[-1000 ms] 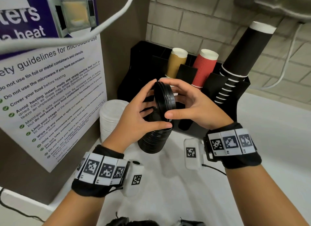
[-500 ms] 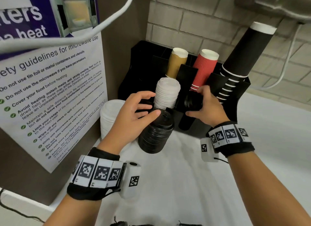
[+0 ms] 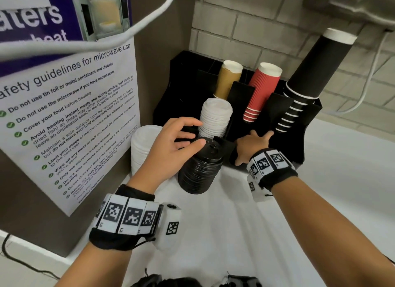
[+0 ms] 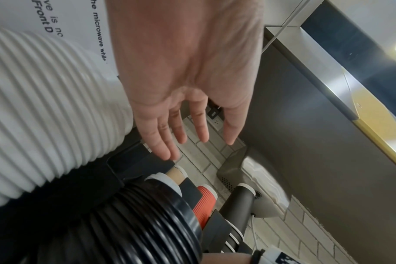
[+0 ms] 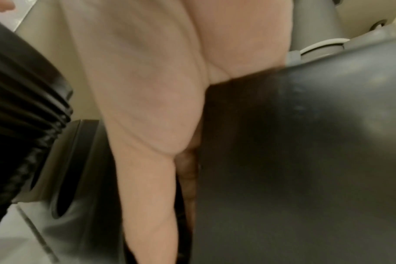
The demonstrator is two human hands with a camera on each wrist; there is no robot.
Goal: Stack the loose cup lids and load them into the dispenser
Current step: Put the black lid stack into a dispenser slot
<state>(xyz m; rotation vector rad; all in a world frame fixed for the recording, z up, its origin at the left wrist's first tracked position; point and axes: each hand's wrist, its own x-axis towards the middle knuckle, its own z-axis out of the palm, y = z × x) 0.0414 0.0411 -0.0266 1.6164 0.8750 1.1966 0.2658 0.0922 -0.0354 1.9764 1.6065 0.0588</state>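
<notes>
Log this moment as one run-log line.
left hand: open, thumb on black lid stack | right hand: fingers inside dispenser slot, contents hidden | white lids: loaded

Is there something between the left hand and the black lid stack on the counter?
Nothing visible. The left hand hovers open right above the black lid stack, its thumb at the top lid; no object lies between them.

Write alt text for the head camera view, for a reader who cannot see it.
A person's left hand rests its open fingers on a stack of black lids on a white counter, while the right hand reaches into the black dispenser. The dispenser holds white lids and brown, red and black cup stacks.
</notes>
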